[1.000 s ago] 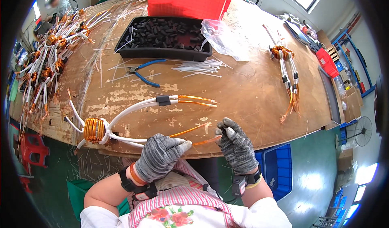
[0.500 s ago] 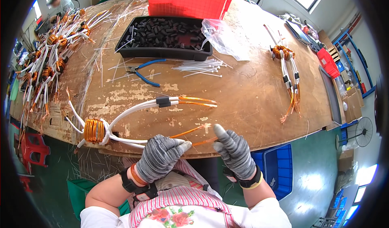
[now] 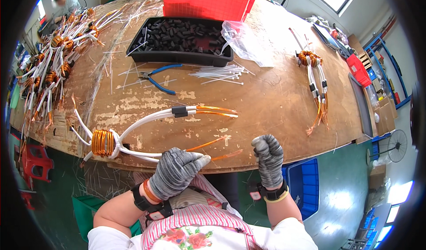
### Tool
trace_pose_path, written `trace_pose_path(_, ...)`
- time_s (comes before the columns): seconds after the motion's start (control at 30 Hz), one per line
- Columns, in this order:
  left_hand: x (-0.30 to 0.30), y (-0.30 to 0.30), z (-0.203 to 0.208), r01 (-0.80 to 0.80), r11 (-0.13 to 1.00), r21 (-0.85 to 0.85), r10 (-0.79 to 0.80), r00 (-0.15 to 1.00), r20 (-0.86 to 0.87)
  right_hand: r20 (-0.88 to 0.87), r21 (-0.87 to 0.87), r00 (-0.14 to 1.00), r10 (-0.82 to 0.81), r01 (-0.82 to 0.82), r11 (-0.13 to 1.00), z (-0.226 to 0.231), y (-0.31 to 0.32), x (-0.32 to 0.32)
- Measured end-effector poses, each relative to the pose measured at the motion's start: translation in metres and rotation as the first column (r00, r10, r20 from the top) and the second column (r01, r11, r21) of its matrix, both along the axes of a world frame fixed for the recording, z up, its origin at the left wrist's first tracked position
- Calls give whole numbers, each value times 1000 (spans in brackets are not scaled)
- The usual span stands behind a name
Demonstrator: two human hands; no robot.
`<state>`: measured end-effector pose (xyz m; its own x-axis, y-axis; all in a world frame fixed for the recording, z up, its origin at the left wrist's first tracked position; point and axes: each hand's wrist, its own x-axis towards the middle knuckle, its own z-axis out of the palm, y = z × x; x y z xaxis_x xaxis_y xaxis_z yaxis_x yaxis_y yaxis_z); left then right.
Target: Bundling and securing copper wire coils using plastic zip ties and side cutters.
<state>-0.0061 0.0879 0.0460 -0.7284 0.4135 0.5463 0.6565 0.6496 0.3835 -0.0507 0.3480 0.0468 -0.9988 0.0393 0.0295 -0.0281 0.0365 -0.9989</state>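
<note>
A coil [image 3: 103, 143] of orange copper wire with white-sleeved leads lies at the table's near left edge. My left hand [image 3: 175, 170], in a grey knit glove, is closed round its nearer pair of white leads, whose bare copper ends [image 3: 225, 156] stick out to the right past the fingertips. The farther leads curve away through a black sleeve [image 3: 179, 112]. My right hand [image 3: 269, 159], gloved alike, hovers right of the copper ends with its fingers curled in. It touches no wire, and nothing shows in its grip.
Beyond lie blue-handled cutters [image 3: 160, 79], white cable ties [image 3: 220, 74] and a black tray [image 3: 179, 60] of black sleeves, with a red bin [image 3: 208, 1] behind. Finished-looking coils [image 3: 310, 58] lie right; a heap of coils [image 3: 57, 59] fills the left. A blue crate [image 3: 303, 185] stands below the edge.
My right hand has moved right, off the copper ends, and its fingers have gone from stretched to curled. My left hand and the coil stay nearly still.
</note>
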Motion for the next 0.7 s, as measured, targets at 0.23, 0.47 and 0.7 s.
trace_pose_path(0.23,-2,0,-1,3,1000,-7,-3,1000,14,328,-312,931,158,-51,949,9,-10,2)
trace_pose_path(0.47,-2,0,-1,19,1000,17,-19,999,43,254,-263,953,164,-95,960,14,-26,5)
trace_pose_path(0.7,-2,0,-4,18,999,36,-20,999,41,214,-241,964,155,-102,965,16,-26,4)
